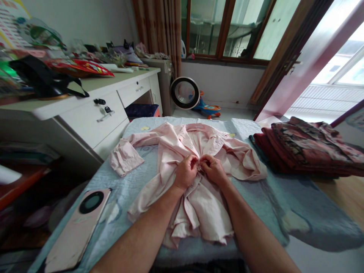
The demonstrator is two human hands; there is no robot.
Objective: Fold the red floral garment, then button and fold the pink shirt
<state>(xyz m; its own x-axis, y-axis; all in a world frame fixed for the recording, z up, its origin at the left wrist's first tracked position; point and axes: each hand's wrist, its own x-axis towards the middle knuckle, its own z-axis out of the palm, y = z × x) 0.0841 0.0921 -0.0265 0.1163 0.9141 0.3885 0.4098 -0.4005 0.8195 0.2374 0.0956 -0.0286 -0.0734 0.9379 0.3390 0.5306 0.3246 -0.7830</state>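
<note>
A pale pink shirt (196,151) lies spread face up across the middle of the frame on a bed covered by a light blue quilt (127,189). Its collar points toward the top of the picture, one sleeve stretches out to the left with the cuff near the quilt's edge, and the other sleeve is bunched up at the right. The lower hem is rumpled and hangs toward the bottom centre.

Both hands meet at the shirt's front opening, just below centre. The left hand (186,171) is clenched on the fabric edge, thumb and fingers pinching it. The right hand (213,170) is touching the left and likewise pinches the opposite edge of the placket between its fingertips. Whatever small part sits between the fingertips is hidden by them.

At the lower left of the frame a phone (78,227) with a pinkish back and a round black camera ring lies on the quilt, well apart from the shirt. At the right, a stack of folded dark red patterned cloth (307,149) rests on the bed near the bunched sleeve. A white bench (93,113) with drawers stands at the upper left, its top cluttered with bags and packets. A round white fan (185,93) stands on the floor at upper centre.
</note>
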